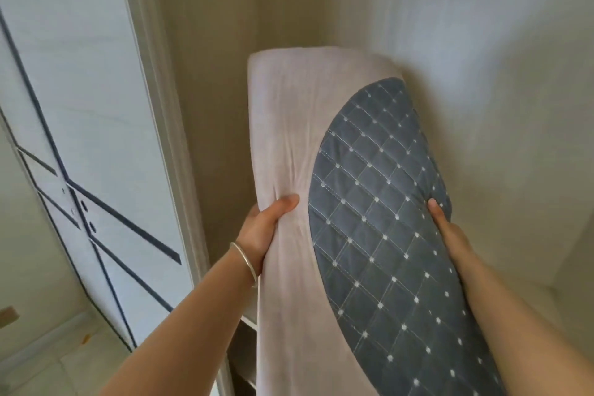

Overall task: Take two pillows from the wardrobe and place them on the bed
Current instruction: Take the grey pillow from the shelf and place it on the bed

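Evidently one pillow (321, 202) is being held up on end inside the wardrobe (450, 42), likely so it clears the opening beside the door (80, 106). Left hand (260, 228) clamps the pale edge, thumb curled over the front. Right hand (446, 228) presses flat on the quilted grey side, fingers hidden behind. No bed shows.

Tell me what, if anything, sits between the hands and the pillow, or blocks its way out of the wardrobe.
Nothing sits between them: the left hand and right hand already grip the pillow on opposite edges. The wardrobe door stands open to the left, clear of it. The bed is out of view, so the onward path cannot be judged.
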{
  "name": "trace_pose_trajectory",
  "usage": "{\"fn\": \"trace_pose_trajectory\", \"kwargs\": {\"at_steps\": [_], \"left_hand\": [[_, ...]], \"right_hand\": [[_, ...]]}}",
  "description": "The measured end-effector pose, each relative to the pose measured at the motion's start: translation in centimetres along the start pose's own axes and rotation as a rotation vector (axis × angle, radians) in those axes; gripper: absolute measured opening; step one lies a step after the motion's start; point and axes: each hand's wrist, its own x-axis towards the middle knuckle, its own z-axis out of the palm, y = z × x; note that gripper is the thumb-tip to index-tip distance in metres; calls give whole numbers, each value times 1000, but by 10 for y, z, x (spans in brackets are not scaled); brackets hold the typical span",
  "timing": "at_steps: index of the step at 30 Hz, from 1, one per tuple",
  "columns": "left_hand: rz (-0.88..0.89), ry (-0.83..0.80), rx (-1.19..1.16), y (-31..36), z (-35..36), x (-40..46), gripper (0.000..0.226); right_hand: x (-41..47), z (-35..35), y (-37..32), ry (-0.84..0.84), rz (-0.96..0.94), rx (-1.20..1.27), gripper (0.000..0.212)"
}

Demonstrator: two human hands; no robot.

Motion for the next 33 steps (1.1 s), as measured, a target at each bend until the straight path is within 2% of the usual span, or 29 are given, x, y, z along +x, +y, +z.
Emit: {"fn": "trace_pose_trajectory", "kwargs": {"at_steps": [7,9,12,15,16,19,20,22,26,27,30,31,33], "left_hand": [[168,-113,49,50,-28,-87,56],[208,-128,49,58,-45,-111,52],[262,-126,23,66,-66,-146,38],[298,-95,81,74,-76,-174,37],[320,-97,117,77,-77,-182,34],[407,-100,172,82,-84,-207,23],[428,-93,181,82,-88,-214,22],[454,-69,172,81,-99,-230,23],[465,22,116,78,-138,-257,28],[478,57,107,77,-149,-264,35],[491,187,81,74,-185,-285,50],[478,232,68,73,-198,-291,51],[441,319,37,68,-220,-306,51]], "right_hand": [[-79,7,-17,-25,-129,75,76],[-101,16,-22,-39,-164,89,73],[-131,29,-30,-56,-217,109,67],[-154,38,-21,-61,-226,147,68],[-164,41,-16,-71,-223,175,74],[-187,52,2,-84,-234,226,114],[-192,57,6,-98,-243,240,117],[-202,69,8,-120,-267,274,106],[-214,100,3,-152,-324,301,57],[-219,110,0,-167,-349,282,57],[-236,146,-9,-242,-434,270,89],[-242,159,-10,-268,-454,270,94],[-251,186,-11,-342,-459,287,75]]}}
